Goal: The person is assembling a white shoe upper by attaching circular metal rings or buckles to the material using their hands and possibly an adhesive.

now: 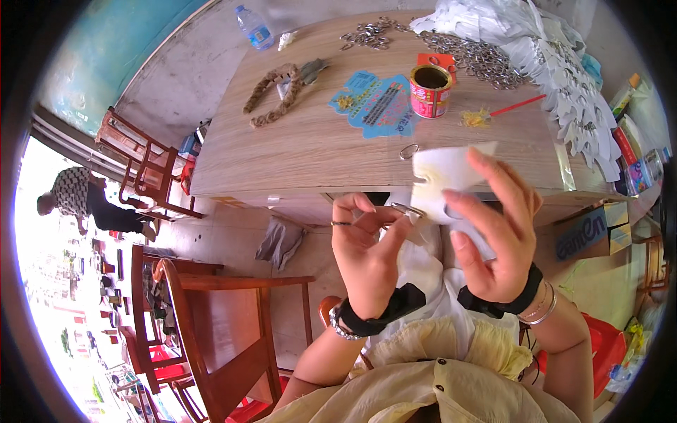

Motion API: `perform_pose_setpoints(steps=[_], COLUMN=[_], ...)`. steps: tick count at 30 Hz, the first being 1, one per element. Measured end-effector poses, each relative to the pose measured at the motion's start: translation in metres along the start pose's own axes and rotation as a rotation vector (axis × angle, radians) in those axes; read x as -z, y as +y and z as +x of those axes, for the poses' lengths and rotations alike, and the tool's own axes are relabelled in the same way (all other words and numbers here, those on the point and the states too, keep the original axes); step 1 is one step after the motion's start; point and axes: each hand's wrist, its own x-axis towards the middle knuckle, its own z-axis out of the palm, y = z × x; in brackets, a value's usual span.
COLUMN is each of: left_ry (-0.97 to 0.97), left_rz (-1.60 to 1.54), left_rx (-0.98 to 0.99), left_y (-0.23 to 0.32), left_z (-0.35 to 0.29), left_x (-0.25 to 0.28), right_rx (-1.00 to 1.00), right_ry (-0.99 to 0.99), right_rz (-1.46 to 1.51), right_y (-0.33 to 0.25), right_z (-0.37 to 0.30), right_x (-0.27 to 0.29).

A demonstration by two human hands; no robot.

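Observation:
Before my chest, just off the table's near edge, my left hand [370, 257] pinches a small silver oval metal ring [407, 210] between thumb and fingers. My right hand [502, 236] grips a white flat piece [441, 173] with a notch in its left edge and a yellowish stain around it. The ring is close below the piece; whether they touch I cannot tell. Another metal ring [409, 151] lies on the table beyond my hands. Past it stands a red tin [431, 99] with dark contents, and a red stick [518, 104] with frayed yellow bristles lies beside it.
The wooden table [282, 155] bears a metal-ring pile [486, 62], white notched pieces [578, 106], a blue printed card [374, 106], a brown braided loop [275, 95] and a bottle [254, 28]. Wooden chairs [222, 331] stand left; a person [92, 201] is farther off. A box [589, 236] sits right.

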Motion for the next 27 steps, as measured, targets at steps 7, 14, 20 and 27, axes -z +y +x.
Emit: perform_pose_setpoints(steps=[7, 14, 20, 27], left_ry=[-0.107, -0.129, -0.247, -0.254], left_rz=[0.428, 0.464, 0.375, 0.273], left_rx=[-0.2, -0.168, -0.068, -0.009], left_y=[-0.005, 0.003, 0.019, 0.026], left_z=[-0.01, -0.016, -0.021, -0.023], left_x=[-0.005, -0.008, -0.009, -0.012], right_rx=[-0.122, -0.357, -0.728, -0.908], right_ry=[-0.116, -0.216, -0.244, -0.324], right_rz=[-0.082, 0.204, 0.644, 0.964], right_y=[0.008, 0.016, 0.019, 0.023], right_z=[0.022, 0.012, 0.006, 0.0], right_x=[0.011, 0.02, 0.018, 0.012])
